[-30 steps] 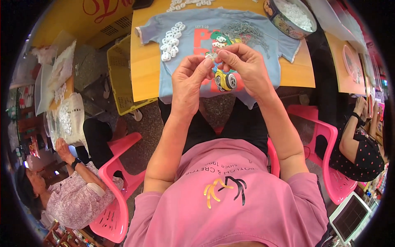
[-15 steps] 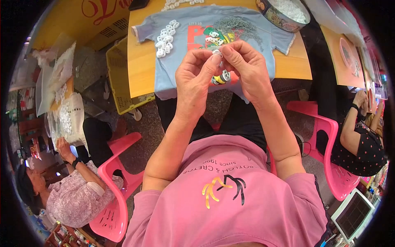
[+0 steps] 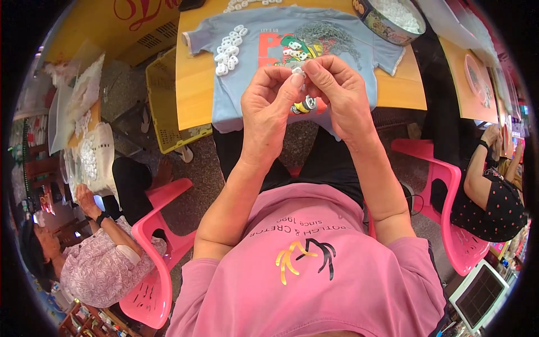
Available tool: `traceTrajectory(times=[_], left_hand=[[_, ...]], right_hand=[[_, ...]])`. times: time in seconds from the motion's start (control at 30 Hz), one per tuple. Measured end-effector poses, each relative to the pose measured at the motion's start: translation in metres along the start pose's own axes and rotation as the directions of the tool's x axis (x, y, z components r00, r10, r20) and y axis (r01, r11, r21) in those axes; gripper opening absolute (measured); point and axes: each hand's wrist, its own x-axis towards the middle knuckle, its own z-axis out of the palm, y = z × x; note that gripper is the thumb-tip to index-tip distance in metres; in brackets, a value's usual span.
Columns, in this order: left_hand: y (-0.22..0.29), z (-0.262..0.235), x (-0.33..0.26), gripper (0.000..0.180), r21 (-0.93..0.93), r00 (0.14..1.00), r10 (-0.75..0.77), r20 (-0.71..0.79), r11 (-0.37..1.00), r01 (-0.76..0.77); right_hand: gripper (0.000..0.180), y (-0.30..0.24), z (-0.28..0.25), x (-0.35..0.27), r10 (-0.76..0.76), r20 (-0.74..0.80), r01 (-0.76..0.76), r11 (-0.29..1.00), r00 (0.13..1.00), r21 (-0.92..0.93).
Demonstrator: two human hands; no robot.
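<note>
Over the table's near edge both my hands meet, fingertips pinched close together. My left hand (image 3: 268,115) is closed on a small white plastic piece (image 3: 297,71), its thumb laid along the near side. The thumb and fingers of my right hand (image 3: 343,100) press in at the same piece from the right. Fingers cover most of it, so its full shape is hidden. Beneath my hands a grey-blue T-shirt (image 3: 238,92) lies spread out. On its left part sit several white oval pieces with holes (image 3: 228,51); a heap of thin grey-green parts (image 3: 331,39) lies beyond my right hand.
A round tin (image 3: 387,22) full of small white pieces stands at the table's far right corner. More white pieces (image 3: 247,4) lie along the far edge. A yellow crate (image 3: 163,132) is left of the table. People sit on pink chairs (image 3: 149,292) at both sides.
Little differs: the view has shifted slightly, and both hands stay pinched together at the white piece with only tiny finger movement.
</note>
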Motion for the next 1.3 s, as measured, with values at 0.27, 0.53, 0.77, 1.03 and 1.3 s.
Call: traceTrajectory(times=[0.27,0.53,0.77,1.03,1.3], left_hand=[[0.002,0.004,-0.001,0.012,0.047,0.999,0.031,-0.024,0.998,-0.03],[0.001,0.005,-0.003,0.01,0.149,0.995,0.096,-0.041,0.985,-0.089],[-0.003,-0.011,0.002,0.01,0.376,0.983,0.176,0.054,0.908,-0.183],[-0.017,-0.019,0.008,0.013,0.19,0.996,-0.074,-0.044,0.978,0.081],[-0.003,-0.015,0.004,0.015,0.186,0.98,-0.16,0.118,0.973,0.137]], right_hand=[[0.014,0.002,-0.002,0.002,-0.029,-0.006,0.029,0.999,1.0,-0.045],[0.01,0.004,0.001,-0.004,-0.144,-0.039,0.137,0.979,0.989,-0.151],[0.011,0.008,-0.008,0.003,-0.061,0.063,0.07,0.985,0.996,-0.16],[0.014,0.014,-0.014,0.007,0.094,0.005,-0.091,0.974,0.996,-0.206],[0.009,-0.006,-0.029,0.013,-0.394,0.494,0.625,0.365,0.775,-0.69]])
